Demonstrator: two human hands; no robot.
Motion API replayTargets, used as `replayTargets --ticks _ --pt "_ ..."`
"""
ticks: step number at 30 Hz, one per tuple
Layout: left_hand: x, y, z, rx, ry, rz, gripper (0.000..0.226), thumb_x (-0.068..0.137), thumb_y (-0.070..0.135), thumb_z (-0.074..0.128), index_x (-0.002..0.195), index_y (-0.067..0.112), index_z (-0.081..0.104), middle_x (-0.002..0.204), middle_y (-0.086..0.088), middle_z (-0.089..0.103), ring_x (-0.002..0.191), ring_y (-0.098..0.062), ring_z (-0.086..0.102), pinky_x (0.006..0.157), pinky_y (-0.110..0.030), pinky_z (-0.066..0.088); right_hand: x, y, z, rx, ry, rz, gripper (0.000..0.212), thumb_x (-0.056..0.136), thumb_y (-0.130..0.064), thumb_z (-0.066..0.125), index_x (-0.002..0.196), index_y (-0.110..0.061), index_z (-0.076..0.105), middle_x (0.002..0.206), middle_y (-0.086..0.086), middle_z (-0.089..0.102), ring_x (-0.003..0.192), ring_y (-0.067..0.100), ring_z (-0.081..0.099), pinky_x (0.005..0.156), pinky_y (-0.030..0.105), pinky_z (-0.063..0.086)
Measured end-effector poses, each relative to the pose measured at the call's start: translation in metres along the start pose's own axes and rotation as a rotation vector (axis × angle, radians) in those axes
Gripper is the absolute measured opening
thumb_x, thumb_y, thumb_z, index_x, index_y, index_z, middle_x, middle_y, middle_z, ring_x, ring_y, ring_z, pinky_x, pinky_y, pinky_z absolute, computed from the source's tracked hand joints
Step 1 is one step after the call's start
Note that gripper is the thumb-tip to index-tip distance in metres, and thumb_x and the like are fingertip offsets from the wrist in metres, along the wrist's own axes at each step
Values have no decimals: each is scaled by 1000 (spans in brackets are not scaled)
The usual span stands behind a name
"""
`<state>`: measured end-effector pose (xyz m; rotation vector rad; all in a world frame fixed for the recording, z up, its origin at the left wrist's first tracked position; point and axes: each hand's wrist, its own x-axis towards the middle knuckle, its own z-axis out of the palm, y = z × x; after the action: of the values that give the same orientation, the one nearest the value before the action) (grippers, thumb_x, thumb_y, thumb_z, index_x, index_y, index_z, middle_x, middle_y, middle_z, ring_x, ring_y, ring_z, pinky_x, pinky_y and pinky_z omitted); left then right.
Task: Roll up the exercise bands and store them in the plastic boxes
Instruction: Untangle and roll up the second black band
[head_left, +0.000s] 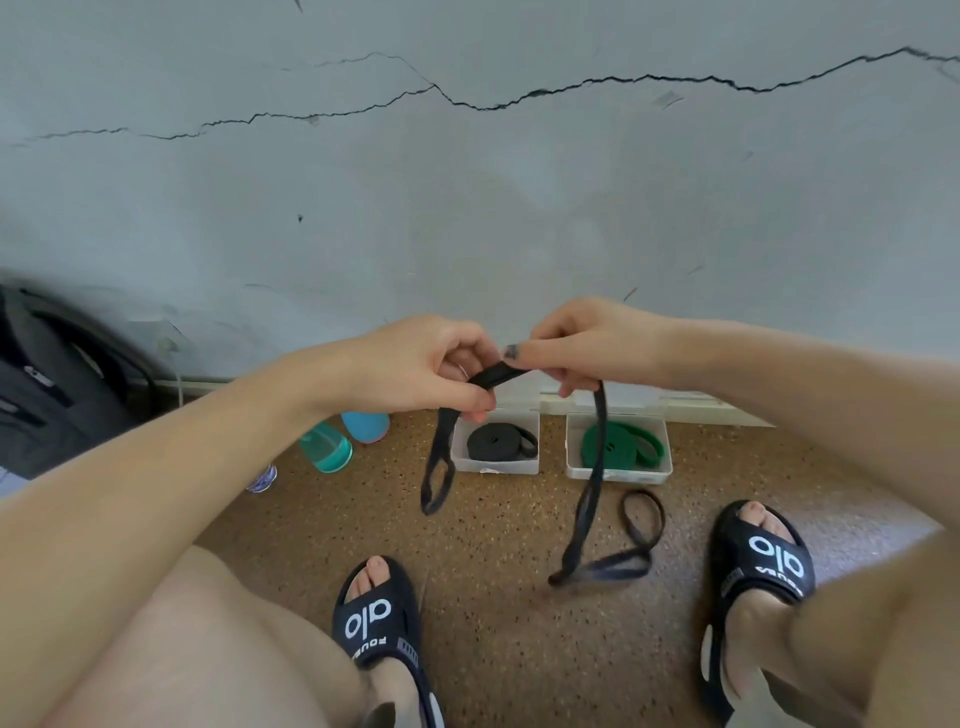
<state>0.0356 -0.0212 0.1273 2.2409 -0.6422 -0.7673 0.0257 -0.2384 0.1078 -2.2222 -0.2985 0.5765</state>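
band (597, 457), black and held in the air over the floor, is pinched between left hand (431, 371) and right hand (582, 348), so its start wants winding tight and flat while the tail hangs; sandals (376, 631) read "alo".

A: What's lying at the left edge of the frame?
B: A dark backpack (41, 384) is leaning against the cracked grey wall (467, 208).
A: And on the speckled brown floor (493, 623)?
B: A teal bottle (326, 447) is lying beside a blue cup (365, 425), left of centre. Black slides (382, 623) are showing at the bottom.
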Motion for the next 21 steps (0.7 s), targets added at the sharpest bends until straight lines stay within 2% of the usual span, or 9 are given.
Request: replayTargets --ticks 3,6,8,10,13,15,17,19,21 --pt "0 -4 1 111 4 22 25 88 13 76 110 17 63 96 2 77 90 -14 75 95 -44 57 0 -4 -8 115 8 -42 48 97 -41 63 58 -19 46 47 -7 34 45 12 37 89 43 59" --pt "1 -13 6 304 -38 4 15 93 15 67 103 23 61 89 4 73 84 -9 71 86 -39 58 -3 -7 -21 213 63 -53 46 100 -35 62 60 -18 46 50 -6 33 48 15 32 73 32 50" --pt "0 -19 6 256 -36 -29 8 99 13 58 101 21 59 83 4 73 78 -8 71 80 -32 57 -7 -5 -33 233 97 -40 47 100 -34 63 61 -17 45 50 -6 29 48 16 27 68 30 41" --pt "-1 -19 4 161 -19 -14 5 102 13 54 101 16 58 80 1 72 75 -11 71 77 -27 56 -11 0 -42 228 123 -6 47 100 -34 62 61 -16 44 48 -6 28 45 14 25 72 34 40" --pt "-2 -14 3 44 -48 25 8 104 17 55 105 10 59 86 -3 75 82 -16 74 80 -29 59 -11 10 -50 167 136 42 47 100 -34 62 62 -14 45 46 -7 31 43 12 28 68 33 39" --pt "-4 -14 4 14 -35 34 11 104 18 55 107 9 60 89 -5 76 84 -18 75 82 -31 60 -10 14 -51 99 119 82 44 100 -35 62 64 -13 51 47 -4 40 44 14 33 63 32 41" --pt "-5 -13 3 -25 -11 29 13 104 17 55 111 8 60 91 -6 77 85 -20 76 82 -29 60 -10 17 -49 99 80 119 37 101 -32 61 72 -8 61 54 2 58 43 15 41 65 35 50" --pt "-5 -12 1 -54 18 18 14 103 16 56 115 9 60 93 -7 78 86 -22 76 82 -29 60 -11 19 -47 114 39 131 31 103 -28 58 85 -5 68 74 8 74 45 16 48 74 42 57" --pt "-7 -11 -2 -71 60 21 17 102 16 58 118 11 57 94 -5 78 86 -23 76 77 -28 60 -13 20 -47 93 23 124 30 104 -29 55 96 -5 72 86 8 78 52 18 55 86 46 57"
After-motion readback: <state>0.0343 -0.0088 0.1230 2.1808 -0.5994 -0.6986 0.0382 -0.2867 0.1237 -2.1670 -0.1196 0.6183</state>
